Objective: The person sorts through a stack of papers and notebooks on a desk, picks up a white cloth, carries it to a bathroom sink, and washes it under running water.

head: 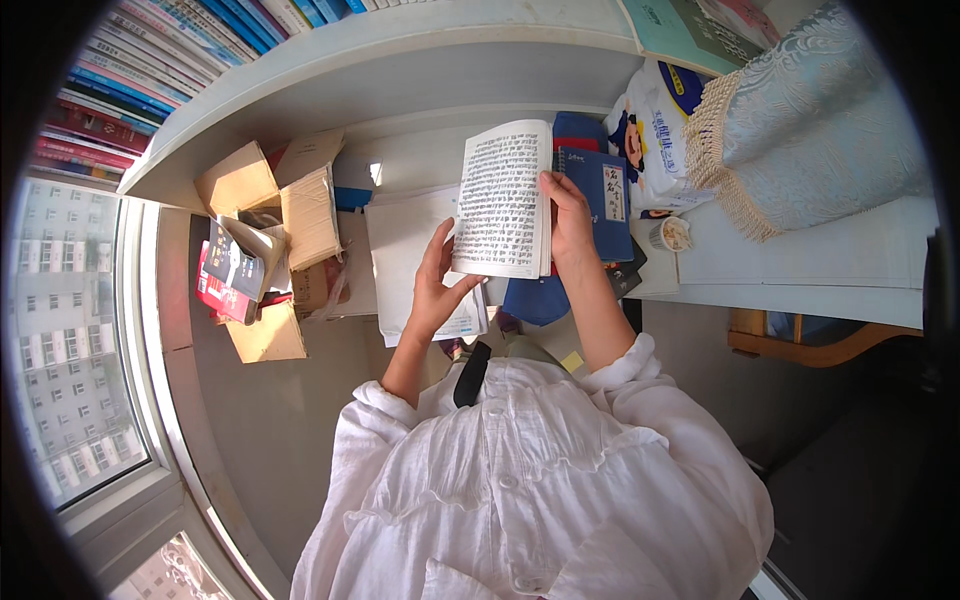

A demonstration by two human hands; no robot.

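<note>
A white notebook [501, 199], its page filled with lines of dark handwriting, is held up in front of me above a white desk. My right hand [568, 214] grips its right edge, thumb on the page and the fingers behind. At the lower left edge and corner is my left hand [442, 281], its thumb and fingers spread along the notebook; how firmly it holds cannot be told. Beneath lie white paper sheets [405, 255]. Behind the right hand sits a blue spiral-bound book [598, 202], with a blue fabric item [534, 301] below the notebook, near the desk's front edge.
An opened cardboard box [311, 217] holding books stands at the left, near a window [67, 322]. A shelf [450, 56] with books spans the back. Rightward are a white plastic bag [652, 142], a paper cup [671, 234] and a fringed light-blue cloth [817, 135].
</note>
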